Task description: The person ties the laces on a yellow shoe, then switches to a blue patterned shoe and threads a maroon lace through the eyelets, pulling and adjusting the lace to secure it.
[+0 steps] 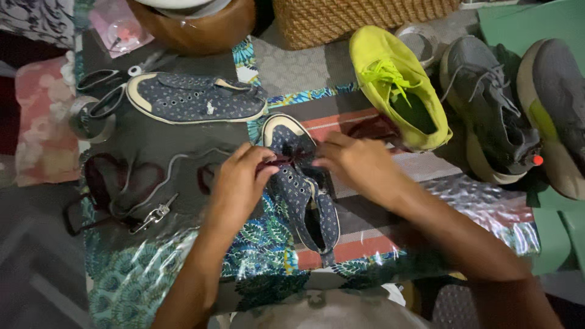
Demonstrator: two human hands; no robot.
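a dark blue dotted canvas shoe (303,192) lay in the middle of a patterned, plastic-covered table (140,277), its pale rubber toe pointing away from the person and its opening toward them. a dark red lace (281,161) crossed the eyelets near the toe. the left hand (239,183) was curled at the shoe's left side, fingertips pinched closed on one end of the lace. the right hand (359,164) sat at the shoe's right side, fingers bent and closed on the other end of the lace.

a matching blue shoe (195,99) lay on its side farther back and to the left, unlaced. a loose grey lace (159,176) and a small metal clip (155,215) lay to the left of the hands, with scissors (106,91) beyond them. to the right stood a bright yellow-green sneaker (399,85), then two grey sneakers (493,109), well apart from the hands. a woven basket (353,18) and a brown wooden bowl (195,27) sat at the far edge.
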